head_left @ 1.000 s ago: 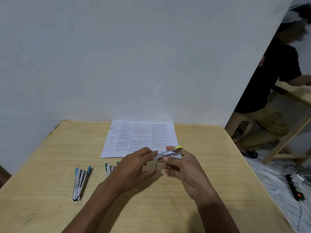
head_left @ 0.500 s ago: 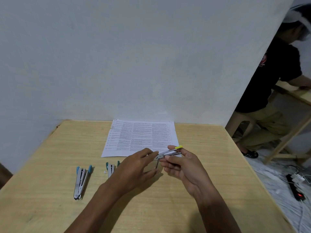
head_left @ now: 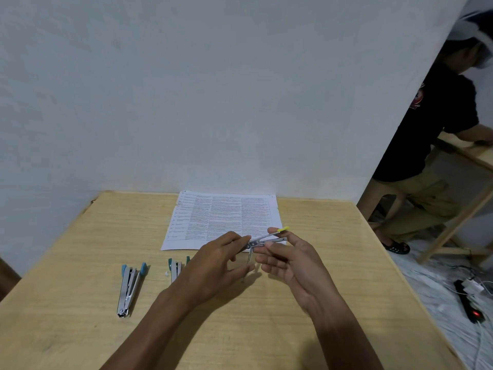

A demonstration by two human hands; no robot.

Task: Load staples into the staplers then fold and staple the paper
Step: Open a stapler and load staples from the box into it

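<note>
My right hand (head_left: 290, 259) pinches a small metal stapler with a yellow tip (head_left: 269, 239), swung open above the table. My left hand (head_left: 216, 265) touches the stapler's hinge end with its fingertips; a thin metal part hangs down between the hands. A printed sheet of paper (head_left: 221, 217) lies flat at the table's far edge. A stapler with light blue tips (head_left: 130, 287) lies opened out at the left. A stapler with teal tips (head_left: 176, 268) lies beside it, partly hidden by my left hand.
The wooden table (head_left: 333, 263) stands against a white wall. To the right a person in a black shirt (head_left: 437, 134) sits at another wooden table. A power strip and cables (head_left: 469, 300) lie on the floor at the right.
The hands and the yellow-tipped stapler have stayed almost in place. My left fingers have shifted slightly along the stapler's hinge end.
</note>
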